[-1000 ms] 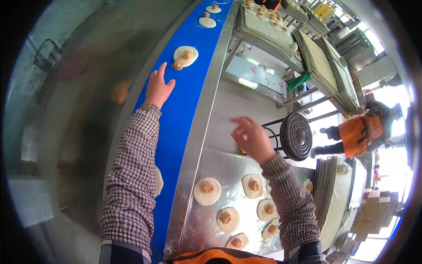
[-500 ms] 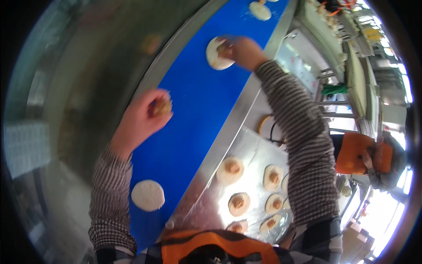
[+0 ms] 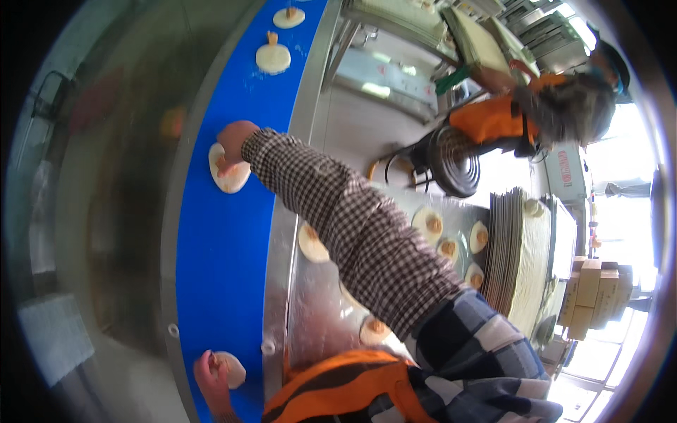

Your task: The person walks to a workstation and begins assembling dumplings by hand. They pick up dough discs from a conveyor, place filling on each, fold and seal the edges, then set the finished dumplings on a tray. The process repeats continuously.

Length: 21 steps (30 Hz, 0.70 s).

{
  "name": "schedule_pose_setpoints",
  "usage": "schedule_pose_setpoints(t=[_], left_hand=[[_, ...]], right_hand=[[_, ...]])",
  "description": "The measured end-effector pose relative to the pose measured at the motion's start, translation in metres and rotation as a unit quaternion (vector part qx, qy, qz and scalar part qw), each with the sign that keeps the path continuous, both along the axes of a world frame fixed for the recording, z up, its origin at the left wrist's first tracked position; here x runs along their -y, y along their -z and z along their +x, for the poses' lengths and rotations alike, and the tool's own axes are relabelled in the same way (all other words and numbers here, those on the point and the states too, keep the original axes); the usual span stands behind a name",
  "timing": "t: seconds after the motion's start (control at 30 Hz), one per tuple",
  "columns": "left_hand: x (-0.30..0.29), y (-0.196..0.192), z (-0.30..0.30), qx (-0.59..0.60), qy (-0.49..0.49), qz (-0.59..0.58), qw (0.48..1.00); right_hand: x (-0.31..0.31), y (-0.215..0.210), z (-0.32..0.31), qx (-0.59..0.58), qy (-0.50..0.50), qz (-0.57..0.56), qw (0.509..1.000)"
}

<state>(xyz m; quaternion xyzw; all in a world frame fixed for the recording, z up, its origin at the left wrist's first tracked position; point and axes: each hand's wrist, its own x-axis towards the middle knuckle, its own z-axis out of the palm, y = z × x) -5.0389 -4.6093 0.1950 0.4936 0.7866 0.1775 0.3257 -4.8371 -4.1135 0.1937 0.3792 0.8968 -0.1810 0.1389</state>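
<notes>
On the blue belt, my right hand reaches down over a flat white dough round. Its fingers are bunched at a small lump of brownish filling on the dough, partly hidden by the hand. Down at the near end, my left hand curls at the left side of another dough round. What lies inside its fingers is too small and blurred to make out. Farther up the belt lie two more dough rounds, one plain-topped with filling at its far edge, one with filling on it.
Right of the belt, a metal table bears several dough rounds topped with filling. Beyond it are a round black stool, stacked trays and cardboard boxes. A co-worker in an orange apron bends at the upper right.
The view has swung, shifting the belt leftward. My left hand, which held a lump of filling over the belt, is now beside the nearest dough round. My right hand stays at its dough round.
</notes>
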Motion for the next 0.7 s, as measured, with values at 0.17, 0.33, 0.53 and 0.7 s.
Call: schedule_pose_setpoints(t=[0.17, 0.33, 0.53, 0.7], left_hand=[[0.047, -0.008, -0.013, -0.038, 0.04, -0.043, 0.998], [0.088, -0.004, -0.023, -0.057, 0.071, -0.085, 0.992], [0.166, 0.018, -0.032, -0.206, 0.002, -0.108, 0.973], [0.177, -0.01, -0.023, -0.231, 0.031, -0.189, 0.954]], right_hand=[[0.087, -0.007, 0.037, -0.253, 0.121, -0.057, 0.958], [0.13, -0.014, 0.169, -0.507, 0.352, -0.313, 0.722], [0.197, 0.041, 0.276, -0.251, 0.431, -0.15, 0.854], [0.22, 0.028, 0.273, -0.148, 0.399, 0.045, 0.904]])
